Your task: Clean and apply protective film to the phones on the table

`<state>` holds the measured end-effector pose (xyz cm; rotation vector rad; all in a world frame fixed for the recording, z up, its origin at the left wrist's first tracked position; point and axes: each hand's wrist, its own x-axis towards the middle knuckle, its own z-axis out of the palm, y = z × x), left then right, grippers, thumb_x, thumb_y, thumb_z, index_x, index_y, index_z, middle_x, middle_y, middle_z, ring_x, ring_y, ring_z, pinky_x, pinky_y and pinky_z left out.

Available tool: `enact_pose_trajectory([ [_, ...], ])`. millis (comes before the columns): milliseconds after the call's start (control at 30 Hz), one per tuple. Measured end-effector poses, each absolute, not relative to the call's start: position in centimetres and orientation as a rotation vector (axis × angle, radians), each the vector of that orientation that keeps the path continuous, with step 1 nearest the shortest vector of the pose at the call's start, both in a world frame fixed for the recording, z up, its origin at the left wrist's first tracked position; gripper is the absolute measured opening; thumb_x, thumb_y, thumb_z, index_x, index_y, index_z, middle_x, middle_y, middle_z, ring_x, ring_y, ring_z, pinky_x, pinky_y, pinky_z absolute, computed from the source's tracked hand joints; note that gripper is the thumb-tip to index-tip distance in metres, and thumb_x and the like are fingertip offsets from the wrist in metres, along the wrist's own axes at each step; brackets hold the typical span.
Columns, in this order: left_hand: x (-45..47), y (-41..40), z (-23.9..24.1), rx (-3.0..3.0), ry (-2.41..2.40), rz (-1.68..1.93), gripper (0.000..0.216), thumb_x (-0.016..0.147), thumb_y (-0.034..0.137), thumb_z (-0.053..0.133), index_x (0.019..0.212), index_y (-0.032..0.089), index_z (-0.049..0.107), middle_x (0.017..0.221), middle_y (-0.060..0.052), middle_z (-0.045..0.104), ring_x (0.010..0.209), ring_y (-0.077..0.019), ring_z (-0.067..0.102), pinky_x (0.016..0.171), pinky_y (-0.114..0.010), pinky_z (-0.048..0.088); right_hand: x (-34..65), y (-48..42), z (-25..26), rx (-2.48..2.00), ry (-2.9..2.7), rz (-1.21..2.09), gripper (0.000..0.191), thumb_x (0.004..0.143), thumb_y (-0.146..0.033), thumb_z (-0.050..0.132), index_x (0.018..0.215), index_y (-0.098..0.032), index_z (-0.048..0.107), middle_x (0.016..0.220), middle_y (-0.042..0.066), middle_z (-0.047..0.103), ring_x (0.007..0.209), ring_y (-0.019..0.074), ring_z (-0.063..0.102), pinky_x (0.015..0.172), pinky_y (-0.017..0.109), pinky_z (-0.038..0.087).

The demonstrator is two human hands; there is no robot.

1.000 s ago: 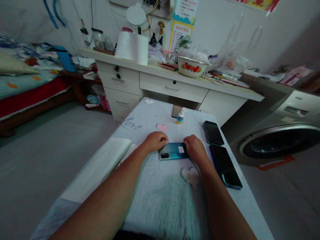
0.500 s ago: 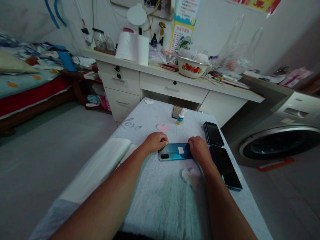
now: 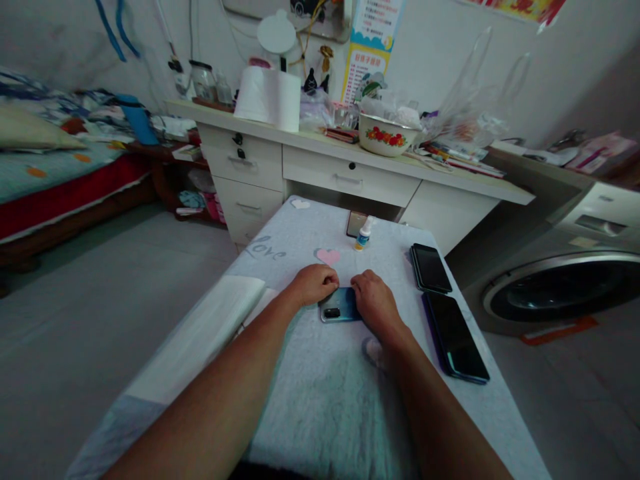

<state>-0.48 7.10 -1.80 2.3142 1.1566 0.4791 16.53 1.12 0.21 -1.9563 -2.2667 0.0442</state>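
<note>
A blue-green phone (image 3: 336, 306) lies back up, camera end to the left, on the pale cloth-covered table (image 3: 320, 407). My left hand (image 3: 315, 283) is curled at the phone's left end, its fingertips on the upper edge. Over the phone's middle and right part lies my right hand (image 3: 374, 303), fingers bent and pressed down on it. Whatever is under those fingers is hidden.
Two dark phones (image 3: 431, 267) (image 3: 455, 337) lie along the table's right edge. A small dropper bottle (image 3: 363, 233) and another phone (image 3: 355, 223) sit at the far end, by a pink heart (image 3: 328, 255). White folded sheets (image 3: 200, 340) lie left. A cluttered desk (image 3: 350, 163) and washing machine (image 3: 565, 287) stand beyond.
My right hand has slid left from the phone's right end over its back and now covers the small white patch seen there before. The left hand has stayed put.
</note>
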Motion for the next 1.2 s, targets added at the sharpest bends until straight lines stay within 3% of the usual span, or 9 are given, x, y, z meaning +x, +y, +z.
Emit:
enact_pose_trajectory([
  [333, -0.6, 7.2, -2.0, 2.382, 1.166, 0.487, 0.019, 0.077, 0.023, 0.053, 0.08, 0.016, 0.07, 0.076, -0.003, 0.067, 0.073, -0.0148, 0.057, 0.066, -0.024, 0.04, 15.0, 1.0, 0.1, -1.823, -2.344, 0.08, 0.029, 0.098, -0.022, 0.034, 0.106, -0.019, 0.061, 0.099, 0.007, 0.059, 0.094, 0.0166, 0.054, 0.08, 0.025, 0.038],
  [1200, -0.4, 6.9, -1.5, 2.323, 1.167, 0.49, 0.018, 0.075, 0.022, 0.054, 0.081, 0.016, 0.07, 0.076, -0.002, 0.067, 0.069, -0.0129, 0.057, 0.065, -0.023, 0.041, 16.8, 1.2, 0.2, -2.017, -2.226, 0.032, 0.027, 0.097, -0.023, 0.037, 0.099, -0.019, 0.064, 0.097, 0.008, 0.059, 0.092, 0.0171, 0.056, 0.077, 0.025, 0.037],
])
